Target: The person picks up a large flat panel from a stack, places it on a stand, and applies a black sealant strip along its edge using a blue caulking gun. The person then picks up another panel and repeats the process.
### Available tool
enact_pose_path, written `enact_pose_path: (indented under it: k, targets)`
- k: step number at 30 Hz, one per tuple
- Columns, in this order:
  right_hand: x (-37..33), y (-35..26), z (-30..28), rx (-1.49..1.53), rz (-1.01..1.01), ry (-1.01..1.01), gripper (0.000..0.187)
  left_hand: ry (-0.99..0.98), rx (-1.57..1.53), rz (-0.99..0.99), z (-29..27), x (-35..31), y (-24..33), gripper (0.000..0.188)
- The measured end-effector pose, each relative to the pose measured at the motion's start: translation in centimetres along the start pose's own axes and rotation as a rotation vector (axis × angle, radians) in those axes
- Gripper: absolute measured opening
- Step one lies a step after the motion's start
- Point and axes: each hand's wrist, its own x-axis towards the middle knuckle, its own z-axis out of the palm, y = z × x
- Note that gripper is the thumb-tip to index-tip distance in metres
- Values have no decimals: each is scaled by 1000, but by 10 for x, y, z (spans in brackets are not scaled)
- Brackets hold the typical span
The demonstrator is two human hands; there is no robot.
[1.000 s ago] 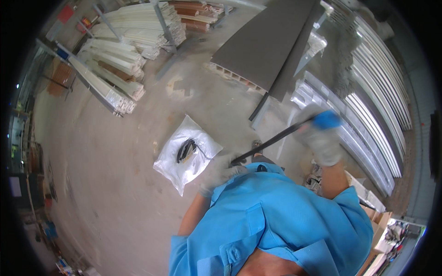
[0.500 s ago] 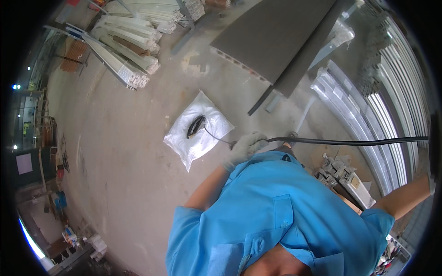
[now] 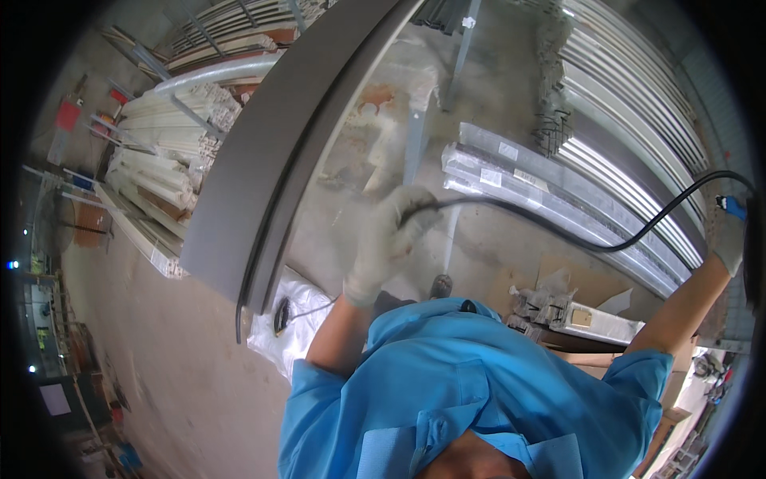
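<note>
My left hand [image 3: 388, 239], in a pale work glove, is closed round a long black rubber strip [image 3: 550, 230]. The strip sags from it to the right, then rises in a curve past my right hand. A thin tail runs from the left hand to a white woven bag [image 3: 307, 307] on the floor, where a dark coil [image 3: 282, 317] shows in the opening. My left forearm and a board hide part of the bag. My right hand [image 3: 728, 231], also gloved, is at the right rim, closed around something small and blue that I cannot make out, beside a dark upright edge.
A long dark grey board [image 3: 263, 160] slants across the view left of my left hand. Plastic-wrapped profiles [image 3: 511, 172] and stacked metal lengths [image 3: 630, 88] lie to the right. Pale profiles [image 3: 155, 176] are piled at the far left. Wrapped parts [image 3: 574, 315] lie on cardboard near my body.
My view has swung to the right. My left hand has risen, still holding the strip, which has gone from nearly straight to slack and curved. More of my right hand shows.
</note>
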Motion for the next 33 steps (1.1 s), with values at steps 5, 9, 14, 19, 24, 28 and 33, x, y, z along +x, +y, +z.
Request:
enact_pose_path:
  k: [5, 9, 14, 19, 24, 28, 33]
  targets:
    - [31, 29, 86, 1634, 544, -44, 35, 181, 207, 163, 29, 105, 7, 7]
    - [40, 6, 140, 1489, 618, -134, 24, 334, 289, 393, 37, 195, 18, 6]
    - [41, -79, 244, 1267, 487, -57, 26, 481, 368, 590, 40, 326, 11, 12]
    - [53, -149, 360, 974, 580, -220, 27, 552, 530, 542, 47, 468, -34, 15]
    - [39, -194, 470, 998, 677, -589, 54, 331, 984, 363, 41, 600, -175, 30]
    - [-2, -189, 498, 847, 571, -764, 47, -75, 1343, -213, 38, 637, -350, 38]
    - [-76, -139, 482, 485, 669, -1055, 46, -314, 1356, -440, -5, 585, -512, 37]
